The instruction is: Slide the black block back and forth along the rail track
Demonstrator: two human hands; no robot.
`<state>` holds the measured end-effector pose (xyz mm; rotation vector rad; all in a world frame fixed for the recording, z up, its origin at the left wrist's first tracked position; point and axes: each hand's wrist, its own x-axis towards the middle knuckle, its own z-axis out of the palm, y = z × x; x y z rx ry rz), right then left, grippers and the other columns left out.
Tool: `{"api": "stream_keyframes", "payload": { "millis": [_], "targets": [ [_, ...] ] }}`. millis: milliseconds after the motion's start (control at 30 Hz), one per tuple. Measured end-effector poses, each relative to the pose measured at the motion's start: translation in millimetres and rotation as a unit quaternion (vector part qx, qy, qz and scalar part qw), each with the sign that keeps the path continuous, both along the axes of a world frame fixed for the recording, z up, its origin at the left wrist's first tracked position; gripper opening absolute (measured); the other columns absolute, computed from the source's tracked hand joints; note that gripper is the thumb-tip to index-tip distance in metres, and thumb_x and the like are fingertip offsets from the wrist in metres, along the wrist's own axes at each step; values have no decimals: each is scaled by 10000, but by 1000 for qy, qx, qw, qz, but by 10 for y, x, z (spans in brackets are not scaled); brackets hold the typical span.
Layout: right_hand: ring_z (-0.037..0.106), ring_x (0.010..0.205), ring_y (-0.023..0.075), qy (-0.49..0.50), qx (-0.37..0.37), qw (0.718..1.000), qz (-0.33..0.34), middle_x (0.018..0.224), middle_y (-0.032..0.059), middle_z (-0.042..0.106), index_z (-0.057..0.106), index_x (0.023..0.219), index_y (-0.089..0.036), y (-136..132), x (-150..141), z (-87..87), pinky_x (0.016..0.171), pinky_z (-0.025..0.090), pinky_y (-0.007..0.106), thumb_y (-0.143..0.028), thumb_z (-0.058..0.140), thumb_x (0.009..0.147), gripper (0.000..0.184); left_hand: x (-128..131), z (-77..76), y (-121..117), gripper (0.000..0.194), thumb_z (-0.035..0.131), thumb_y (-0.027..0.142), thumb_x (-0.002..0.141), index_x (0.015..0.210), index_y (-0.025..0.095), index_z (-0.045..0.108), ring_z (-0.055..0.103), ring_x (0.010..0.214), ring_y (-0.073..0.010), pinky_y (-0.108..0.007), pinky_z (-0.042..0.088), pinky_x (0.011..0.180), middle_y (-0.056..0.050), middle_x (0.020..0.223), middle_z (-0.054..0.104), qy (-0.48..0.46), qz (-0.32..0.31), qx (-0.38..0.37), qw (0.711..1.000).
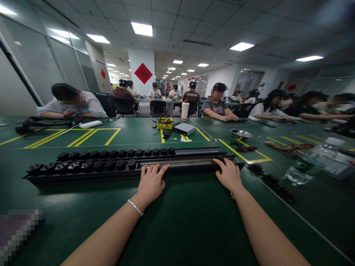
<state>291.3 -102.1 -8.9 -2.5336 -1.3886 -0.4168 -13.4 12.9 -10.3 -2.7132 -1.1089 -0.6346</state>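
Across the table in front of me lie two long black rails (pixel 177 170) with rows of round black socket modules (pixel 98 165) in their left portions. The right part of the near rail shows a bare channel with a shiny strip. My left hand (pixel 151 184) rests over the near rail's front edge, just right of the last module, its fingers spread. My right hand (pixel 229 174) is at the rail's right end, its fingers curled over a small black module (pixel 220 158) that is mostly hidden.
Beyond the rails stand a yellow-and-black object (pixel 164 123), a grey box (pixel 184 129) and a white bottle (pixel 184 111). To the right are a metal bowl (pixel 241 133), loose black modules (pixel 273 181), wires (pixel 294 146) and a clear plastic bottle (pixel 309 162). Several people sit around.
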Motion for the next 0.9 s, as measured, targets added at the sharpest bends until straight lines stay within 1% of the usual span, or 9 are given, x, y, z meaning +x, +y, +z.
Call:
{"api": "stream_keyframes", "payload": {
  "millis": [167, 667, 900],
  "targets": [
    [333, 1293, 265, 2, 2, 1000, -9, 1356, 84, 450, 481, 1310, -325, -7, 21, -7, 1031, 277, 558, -257, 412, 813, 506, -1, -6, -3, 622, 525, 210, 763, 1359, 333, 398, 475, 1132, -252, -468, 237, 1031, -53, 1238, 551, 4, 4, 5, 1000],
    [321, 1312, 267, 13, -5, 1000, -13, 1375, 82, 439, 479, 1311, -325, -13, 28, 8, 1043, 279, 557, -263, 417, 815, 504, -2, 9, -5, 617, 527, 215, 768, 1359, 334, 397, 471, 1145, -252, -467, 227, 1041, -55, 1244, 546, 7, 5, -2, 1000],
    [323, 1305, 269, -1, -8, 1000, -18, 1375, 72, 447, 474, 1317, -334, -13, 26, 6, 1038, 287, 548, -253, 425, 809, 516, -11, 2, 3, 608, 515, 215, 774, 1360, 326, 396, 467, 1149, -255, -475, 228, 1039, -61, 1243, 546, 3, -1, -1, 1000]
  ]
}}
